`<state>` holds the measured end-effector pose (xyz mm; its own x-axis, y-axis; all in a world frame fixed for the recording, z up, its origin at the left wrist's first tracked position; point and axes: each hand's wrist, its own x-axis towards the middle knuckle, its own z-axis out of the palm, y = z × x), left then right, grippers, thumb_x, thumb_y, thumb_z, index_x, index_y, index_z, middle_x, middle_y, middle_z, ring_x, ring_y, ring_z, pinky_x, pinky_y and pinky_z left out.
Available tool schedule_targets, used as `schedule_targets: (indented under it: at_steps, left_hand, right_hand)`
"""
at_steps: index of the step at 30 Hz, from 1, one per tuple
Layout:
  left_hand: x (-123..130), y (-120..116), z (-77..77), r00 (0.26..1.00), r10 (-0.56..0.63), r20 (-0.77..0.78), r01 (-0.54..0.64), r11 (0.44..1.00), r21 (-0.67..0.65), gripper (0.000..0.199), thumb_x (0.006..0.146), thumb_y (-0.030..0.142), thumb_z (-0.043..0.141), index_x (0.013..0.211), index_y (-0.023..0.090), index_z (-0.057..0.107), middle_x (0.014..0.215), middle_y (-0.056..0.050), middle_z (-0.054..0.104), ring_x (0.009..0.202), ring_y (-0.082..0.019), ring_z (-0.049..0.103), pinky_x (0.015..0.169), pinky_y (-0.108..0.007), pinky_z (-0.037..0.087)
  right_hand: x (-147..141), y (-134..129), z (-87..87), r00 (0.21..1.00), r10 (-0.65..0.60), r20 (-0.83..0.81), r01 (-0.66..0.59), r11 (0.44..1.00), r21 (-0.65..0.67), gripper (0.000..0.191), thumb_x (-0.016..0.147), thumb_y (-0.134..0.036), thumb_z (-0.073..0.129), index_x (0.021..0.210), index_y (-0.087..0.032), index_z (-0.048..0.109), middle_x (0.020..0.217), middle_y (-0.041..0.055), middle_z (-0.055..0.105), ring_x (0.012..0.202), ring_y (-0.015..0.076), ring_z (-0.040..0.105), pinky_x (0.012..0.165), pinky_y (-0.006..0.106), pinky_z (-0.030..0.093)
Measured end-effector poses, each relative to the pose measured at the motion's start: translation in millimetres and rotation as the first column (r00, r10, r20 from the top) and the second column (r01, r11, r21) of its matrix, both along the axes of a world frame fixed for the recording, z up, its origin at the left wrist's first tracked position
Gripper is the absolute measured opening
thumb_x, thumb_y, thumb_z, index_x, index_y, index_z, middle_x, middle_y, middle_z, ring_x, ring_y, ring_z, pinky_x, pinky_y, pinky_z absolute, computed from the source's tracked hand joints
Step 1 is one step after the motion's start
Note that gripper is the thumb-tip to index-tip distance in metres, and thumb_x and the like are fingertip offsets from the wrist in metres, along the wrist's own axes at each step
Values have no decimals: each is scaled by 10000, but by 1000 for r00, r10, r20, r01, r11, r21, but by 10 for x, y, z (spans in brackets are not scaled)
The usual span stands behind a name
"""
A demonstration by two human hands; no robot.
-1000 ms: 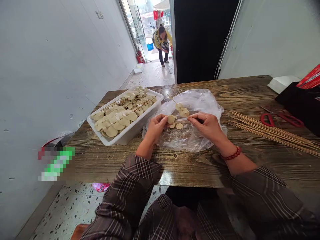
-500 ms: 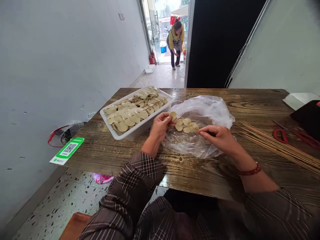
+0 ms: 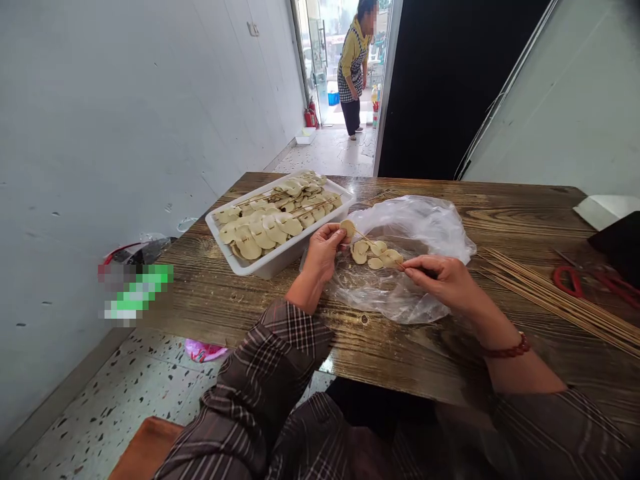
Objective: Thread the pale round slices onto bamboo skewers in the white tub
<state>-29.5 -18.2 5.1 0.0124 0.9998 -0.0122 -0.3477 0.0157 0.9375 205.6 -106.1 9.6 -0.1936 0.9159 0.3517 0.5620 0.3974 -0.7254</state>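
At the bottom centre, two plaid-sleeved arms reach over a dark wooden counter (image 3: 240, 300). Right of centre, the right hand (image 3: 450, 283) pinches the near end of a thin wooden skewer (image 3: 363, 236), which slants up and left, pale slices (image 3: 393, 257) bunched near that grip. At centre, the left hand (image 3: 323, 253) grips a single pale round slice (image 3: 347, 229) between thumb and fingers. A second ago the skewer pointed away from that hand; now its tip meets the raised slice, so the two seem lined up for threading. Whether the slice is pierced, I cannot tell. Below lies a crumpled clear plastic bag (image 3: 420, 217). Left of centre, a white tub (image 3: 280, 263) holds loaded skewers (image 3: 260, 233); at the right edge lie bare skewers (image 3: 560, 293). Far off, top centre, a person in a checked apron (image 3: 353, 67), bent over earlier, now stands nearly upright.
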Motion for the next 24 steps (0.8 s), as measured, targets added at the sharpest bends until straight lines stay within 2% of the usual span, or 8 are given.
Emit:
schedule_targets:
  at_steps: [8, 16, 24]
  left_hand:
    - [-5, 24, -41, 1000, 17, -13, -16, 999, 37, 199, 683, 267, 758, 815, 156, 659, 741, 18, 638, 564, -54, 550, 546, -185, 436]
    - [6, 14, -32, 995, 66, -71, -61, 995, 73, 290, 634, 325, 811, 780, 169, 615, 662, 28, 620, 558, -78, 550, 545, -203, 424]
    - [34, -8, -18, 969, 129, -210, -77, 968, 240, 200, 683, 273, 770, 762, 163, 623, 631, 33, 595, 579, -77, 514, 578, -204, 402]
  right_hand:
    - [68, -20, 36, 997, 28, 67, -27, 1000, -15, 198, 862, -306, 603, 883, -214, 777, 851, 44, 782, 722, 189, 707, 666, 305, 560]
    - [77, 2, -6, 992, 46, 120, -47, 999, 5, 207, 875, -299, 586, 889, -219, 776, 835, 38, 773, 706, 182, 693, 653, 305, 546]
    - [22, -2, -32, 991, -8, 131, 0, 998, 62, 197, 868, -259, 579, 860, -218, 771, 839, 43, 775, 724, 193, 699, 693, 320, 550]
